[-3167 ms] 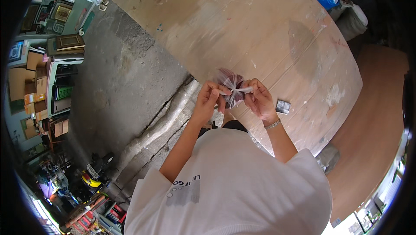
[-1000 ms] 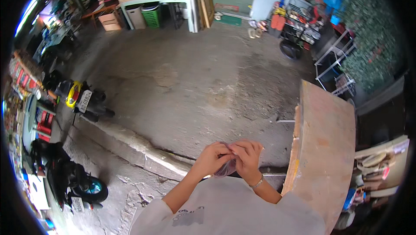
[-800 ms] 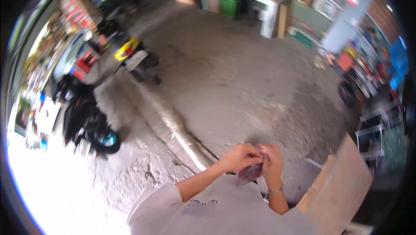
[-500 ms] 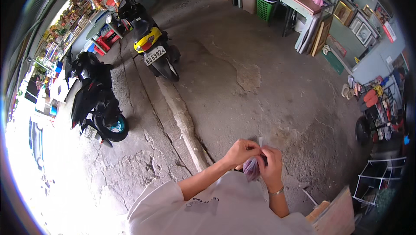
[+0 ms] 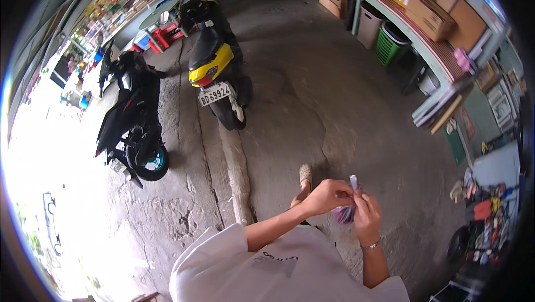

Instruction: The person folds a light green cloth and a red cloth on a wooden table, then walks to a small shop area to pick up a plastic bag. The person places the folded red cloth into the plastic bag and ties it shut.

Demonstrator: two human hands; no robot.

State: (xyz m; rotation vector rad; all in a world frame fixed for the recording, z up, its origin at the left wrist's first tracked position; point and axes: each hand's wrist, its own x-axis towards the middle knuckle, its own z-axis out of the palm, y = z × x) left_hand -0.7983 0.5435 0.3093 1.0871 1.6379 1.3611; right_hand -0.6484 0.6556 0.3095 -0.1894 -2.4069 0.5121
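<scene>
A small clear plastic bag (image 5: 344,215) with purple-red contents hangs below my fingers, in front of my white shirt. Its gathered, whitish neck (image 5: 353,181) sticks up between the two hands. My left hand (image 5: 327,196) pinches the neck from the left, fingertips pressed together. From the right, my right hand (image 5: 366,213) is closed on the same neck, thumb and fingers against it; a bracelet circles that wrist. What exactly the bag contains cannot be made out.
Ahead on the concrete floor stand a yellow and black scooter (image 5: 214,68) and, to its left, a black motorcycle (image 5: 136,118). At right, a long table (image 5: 415,34) bears cardboard boxes, with a green basket (image 5: 390,45) beneath. My sandalled foot (image 5: 305,174) is forward. Shoes and a cart line the right.
The view has shifted forward; the scooter and table appear closer. My foot has come into sight. Both hands still grip the bag's neck, whose end stands up more visibly.
</scene>
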